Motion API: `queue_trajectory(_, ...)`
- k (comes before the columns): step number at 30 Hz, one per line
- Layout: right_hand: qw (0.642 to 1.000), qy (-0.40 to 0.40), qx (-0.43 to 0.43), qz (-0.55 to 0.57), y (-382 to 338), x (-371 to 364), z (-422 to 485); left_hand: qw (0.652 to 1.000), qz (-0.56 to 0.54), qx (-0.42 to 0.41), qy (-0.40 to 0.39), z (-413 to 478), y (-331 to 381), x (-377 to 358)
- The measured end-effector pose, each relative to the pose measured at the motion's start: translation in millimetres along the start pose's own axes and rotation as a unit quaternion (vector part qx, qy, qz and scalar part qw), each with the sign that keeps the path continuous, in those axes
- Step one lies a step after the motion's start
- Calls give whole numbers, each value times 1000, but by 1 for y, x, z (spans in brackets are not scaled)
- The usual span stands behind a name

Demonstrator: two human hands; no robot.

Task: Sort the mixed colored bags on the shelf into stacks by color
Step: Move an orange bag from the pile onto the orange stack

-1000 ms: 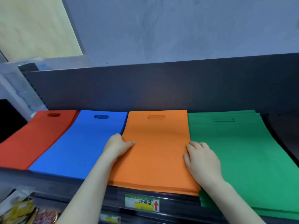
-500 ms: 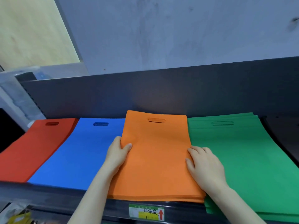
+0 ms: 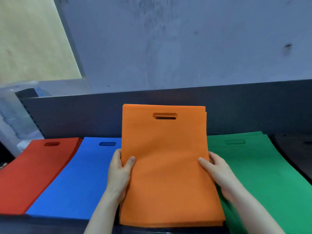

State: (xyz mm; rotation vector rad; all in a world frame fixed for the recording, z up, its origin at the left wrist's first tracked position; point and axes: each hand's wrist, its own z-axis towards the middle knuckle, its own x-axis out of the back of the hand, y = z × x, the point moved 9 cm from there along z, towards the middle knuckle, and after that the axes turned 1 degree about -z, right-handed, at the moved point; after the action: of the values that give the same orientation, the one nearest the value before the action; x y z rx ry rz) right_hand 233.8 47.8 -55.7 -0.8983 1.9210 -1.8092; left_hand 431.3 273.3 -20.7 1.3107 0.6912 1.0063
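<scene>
Stack of flat orange non-woven bags (image 3: pixel 168 166) with die-cut handle, tilted up, left hand (image 3: pixel 119 173) and right hand (image 3: pixel 217 173) clamping its side edges, red stack (image 3: pixel 33 173) at nine o'clock, blue stack (image 3: pixel 81 179) beside, green stack (image 3: pixel 256 169) at three o'clock, no legible writing.

A stained grey wall (image 3: pixel 185 39) rises behind the dark back panel (image 3: pixel 76 115).

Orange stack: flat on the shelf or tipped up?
Tipped up. The orange stack stands handle-end high above the blue stack and green stack; left hand and right hand grip its sides.

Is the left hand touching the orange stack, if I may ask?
Touching. The head view shows the left hand gripping the orange stack, thumb on top.
</scene>
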Motion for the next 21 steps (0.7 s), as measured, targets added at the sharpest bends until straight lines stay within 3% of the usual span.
queue_trajectory(2,996,-14,-21,89,3,-8,0,1000,4,-24,-8,0,9,0)
queue_trajectory(7,974,167,152,-35,-35,3,-18,987,122,-96,34,5,27,-2)
queue_trajectory(13,931,235,280,-20,-75,7,-36,980,78,-168,74,9,65,-6)
queue_trajectory(16,931,232,282,0,-80,11,-35,983,50,-164,73,17,67,-3)
queue_trajectory(21,951,209,220,52,-43,-3,-35,996,10,-73,59,11,15,-11)
